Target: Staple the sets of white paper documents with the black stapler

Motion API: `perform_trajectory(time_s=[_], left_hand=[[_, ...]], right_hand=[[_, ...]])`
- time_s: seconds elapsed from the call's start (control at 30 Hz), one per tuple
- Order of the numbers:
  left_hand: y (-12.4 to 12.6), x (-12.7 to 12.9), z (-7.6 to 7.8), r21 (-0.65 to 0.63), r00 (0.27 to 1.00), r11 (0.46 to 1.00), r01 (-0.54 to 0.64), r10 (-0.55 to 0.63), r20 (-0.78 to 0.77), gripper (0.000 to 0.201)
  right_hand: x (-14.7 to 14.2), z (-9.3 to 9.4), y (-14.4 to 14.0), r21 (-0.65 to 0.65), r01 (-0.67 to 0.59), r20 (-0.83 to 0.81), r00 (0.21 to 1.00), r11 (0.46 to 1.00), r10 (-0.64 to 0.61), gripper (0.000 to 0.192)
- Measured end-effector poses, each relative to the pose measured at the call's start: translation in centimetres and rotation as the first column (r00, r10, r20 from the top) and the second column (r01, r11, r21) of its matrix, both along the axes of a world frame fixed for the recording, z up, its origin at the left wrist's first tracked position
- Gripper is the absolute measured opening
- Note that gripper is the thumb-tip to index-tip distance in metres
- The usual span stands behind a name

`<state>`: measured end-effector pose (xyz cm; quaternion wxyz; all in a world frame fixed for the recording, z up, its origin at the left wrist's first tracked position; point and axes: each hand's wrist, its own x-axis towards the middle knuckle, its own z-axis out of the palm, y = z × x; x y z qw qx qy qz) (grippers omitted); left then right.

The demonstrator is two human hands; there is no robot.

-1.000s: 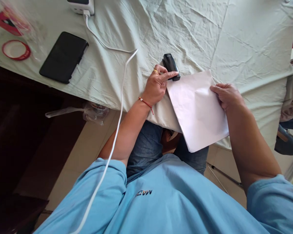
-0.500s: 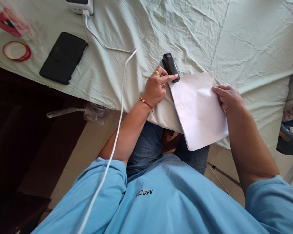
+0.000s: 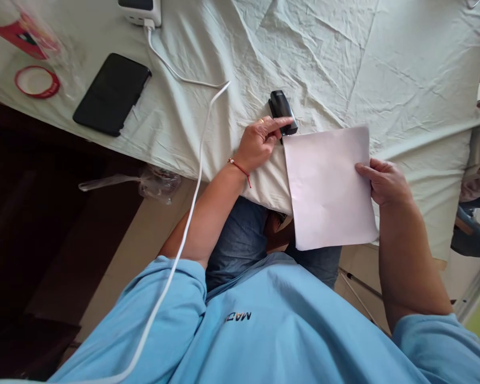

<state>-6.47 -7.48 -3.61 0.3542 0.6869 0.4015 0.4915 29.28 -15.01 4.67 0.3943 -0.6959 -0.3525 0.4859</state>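
A small black stapler (image 3: 279, 104) lies on the cloth, its near end under the index finger of my left hand (image 3: 260, 137). That hand is closed at the stapler's near end, the other fingers curled and partly hidden. Just below the stapler is the top left corner of a few stacked white paper sheets (image 3: 330, 186). My right hand (image 3: 389, 180) pinches the sheets at their right edge, thumb on top and fingers underneath. The lower part of the sheets hangs past the table edge above my lap.
A pale cloth (image 3: 320, 58) covers the table. On the left lie a black phone (image 3: 112, 94), a red-rimmed tape roll (image 3: 37, 82) and a plastic-wrapped red package (image 3: 24, 34). From a white power adapter (image 3: 142, 12), a white cable (image 3: 202, 128) runs across my left arm.
The sheets have moved right and turned straighter, their corner now apart from the stapler. My right hand has shifted right and down with them. My left hand stays at the stapler.
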Motion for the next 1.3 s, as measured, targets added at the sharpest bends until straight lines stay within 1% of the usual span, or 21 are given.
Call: perform_trajectory(time_s=[0.07, 0.1, 0.2, 0.23, 0.3, 0.37, 0.43, 0.47, 0.57, 0.63, 0.67, 0.77, 0.83, 0.9, 1.0, 1.13, 1.23, 1.3], left_hand=[[0.1, -0.1, -0.1, -0.041, 0.997, 0.998, -0.041, 0.043, 0.058, 0.05], [0.1, -0.1, -0.1, -0.061, 0.994, 0.996, -0.06, 0.066, 0.086, 0.048], [-0.1, 0.0, 0.4, -0.105, 0.985, 0.993, -0.062, 0.077, 0.155, 0.021], [-0.2, 0.0, 0.7, -0.121, 0.984, 0.992, -0.04, 0.06, 0.169, 0.029], [-0.5, 0.1, 1.3, -0.166, 0.982, 0.986, 0.018, 0.014, 0.189, 0.053], [-0.9, 0.1, 2.0, -0.212, 0.979, 0.976, 0.057, -0.012, 0.205, 0.067], [-1.2, 0.0, 2.4, -0.223, 0.978, 0.973, 0.065, -0.018, 0.207, 0.072], [-1.3, -0.1, 2.6, -0.209, 0.981, 0.976, 0.066, -0.026, 0.19, 0.073], [-1.3, -0.4, 2.6, -0.124, 0.997, 0.991, 0.058, -0.051, 0.059, 0.068], [-1.1, -0.6, 2.4, -0.083, 0.999, 0.996, 0.038, -0.039, -0.018, 0.063], [-1.0, -0.7, 2.2, -0.074, 0.999, 0.997, 0.021, -0.023, -0.03, 0.062], [-0.6, -1.0, 1.7, -0.075, 1.0, 0.997, -0.017, 0.017, -0.001, 0.066], [-0.4, -1.1, 1.5, -0.078, 0.999, 0.997, -0.029, 0.032, 0.032, 0.071], [-0.4, -1.1, 1.3, -0.076, 0.997, 0.997, -0.033, 0.038, 0.073, 0.071], [-0.3, -1.0, 0.9, -0.072, 0.99, 0.997, -0.043, 0.052, 0.131, 0.066], [0.3, -0.9, -0.4, -0.065, 0.976, 0.997, -0.041, 0.054, 0.213, 0.052], [0.6, -0.9, -1.3, -0.071, 0.961, 0.994, -0.086, 0.102, 0.256, 0.053], [0.7, -0.9, -1.5, -0.086, 0.955, 0.988, -0.129, 0.147, 0.257, 0.052]], right_hand=[[0.2, 0.3, -1.5, 0.059, 0.041, -0.033, 0.999, 0.997, -0.039, 0.03], [0.2, 0.5, -2.1, 0.1, 0.06, -0.047, 0.997, 0.993, -0.055, 0.034], [-0.6, 0.6, -2.3, 0.219, 0.095, -0.09, 0.993, 0.971, -0.077, 0.038], [-1.1, 0.5, -1.9, 0.254, 0.097, -0.108, 0.992, 0.962, -0.071, 0.038], [-2.3, -0.2, -0.4, 0.317, 0.08, -0.145, 0.989, 0.945, -0.035, 0.035], [-3.4, -1.2, 1.4, 0.399, 0.071, -0.163, 0.987, 0.914, -0.006, 0.033], [-4.4, -2.4, 3.2, 0.477, 0.053, -0.158, 0.987, 0.877, 0.026, 0.03], [-4.8, -3.1, 3.8, 0.511, 0.044, -0.152, 0.987, 0.858, 0.04, 0.028], [-5.6, -4.6, 4.8, 0.579, 0.053, -0.166, 0.985, 0.814, 0.054, 0.023], [-5.6, -5.3, 4.9, 0.603, 0.091, -0.183, 0.983, 0.792, 0.027, 0.025], [-5.5, -5.6, 4.8, 0.612, 0.112, -0.187, 0.982, 0.783, 0.006, 0.029], [-4.9, -6.2, 4.6, 0.626, 0.143, -0.178, 0.983, 0.766, -0.038, 0.041], [-4.5, -6.6, 4.7, 0.625, 0.104, -0.15, 0.989, 0.774, -0.011, 0.047], [-4.1, -6.9, 4.9, 0.622, 0.037, -0.11, 0.993, 0.782, 0.041, 0.051], [-3.6, -7.3, 5.1, 0.619, -0.021, -0.066, 0.995, 0.785, 0.079, 0.047], [-3.1, -7.0, 4.9, 0.602, -0.028, -0.031, 0.998, 0.798, 0.059, 0.041], [-2.9, -6.6, 4.5, 0.576, -0.014, -0.025, 0.999, 0.817, 0.035, 0.039], [-3.0, -6.3, 4.3, 0.554, -0.002, -0.031, 0.999, 0.833, 0.023, 0.036]])
